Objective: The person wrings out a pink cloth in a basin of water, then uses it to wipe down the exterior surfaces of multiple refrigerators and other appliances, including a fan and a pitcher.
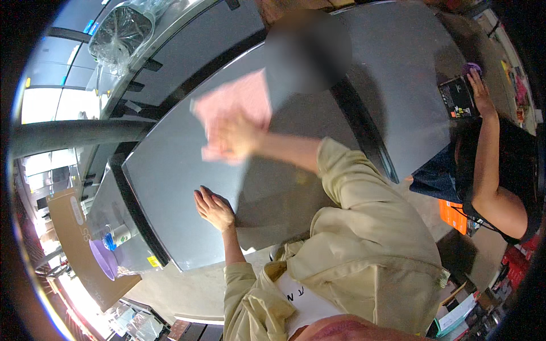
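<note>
My right hand lies over a pink cloth and presses it to a large flat grey panel. The hand and part of the cloth are smeared by motion, and its fingers cover the cloth's lower middle. Nearer to me, my left hand rests on the same panel with its fingers stretched out and nothing in it. A shadow falls across the panel's right half.
Dark strips border the panel. At right another person's hand is by a black box on a second grey panel. A cardboard sheet, a purple bowl-like thing and a grey post stand left. A plastic bag is upper left.
</note>
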A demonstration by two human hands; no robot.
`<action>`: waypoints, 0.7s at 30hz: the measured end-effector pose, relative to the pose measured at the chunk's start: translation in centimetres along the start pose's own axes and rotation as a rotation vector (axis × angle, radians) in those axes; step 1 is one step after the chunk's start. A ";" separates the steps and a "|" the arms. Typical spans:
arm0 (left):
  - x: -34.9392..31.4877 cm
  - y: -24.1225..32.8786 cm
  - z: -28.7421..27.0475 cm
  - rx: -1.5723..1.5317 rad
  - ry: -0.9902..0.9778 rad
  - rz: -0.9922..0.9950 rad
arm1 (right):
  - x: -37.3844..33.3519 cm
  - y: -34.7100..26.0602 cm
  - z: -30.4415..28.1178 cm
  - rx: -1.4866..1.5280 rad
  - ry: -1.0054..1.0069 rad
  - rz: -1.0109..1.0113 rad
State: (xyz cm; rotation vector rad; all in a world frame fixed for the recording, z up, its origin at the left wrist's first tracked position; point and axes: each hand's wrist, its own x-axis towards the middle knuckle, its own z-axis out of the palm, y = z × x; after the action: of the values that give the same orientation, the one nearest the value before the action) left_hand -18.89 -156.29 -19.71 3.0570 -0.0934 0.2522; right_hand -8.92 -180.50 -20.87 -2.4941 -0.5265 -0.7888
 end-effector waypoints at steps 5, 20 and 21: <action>-0.2 -0.4 0.1 -0.032 0.048 -0.014 | -8.7 -4.6 -6.5 0.404 -0.416 -0.125; 0.4 0.0 -0.1 -0.026 0.025 -0.035 | -4.2 -1.1 -1.0 0.057 -0.334 -0.079; 0.1 -0.3 0.2 -0.013 0.031 -0.047 | -5.9 -3.6 -2.3 0.255 -0.468 -0.243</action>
State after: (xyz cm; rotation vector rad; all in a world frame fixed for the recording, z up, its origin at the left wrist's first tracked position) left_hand -18.74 -155.99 -19.86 3.0365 -0.0217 0.2947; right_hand -16.18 -180.02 -21.72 -2.3940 -1.0364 -0.1877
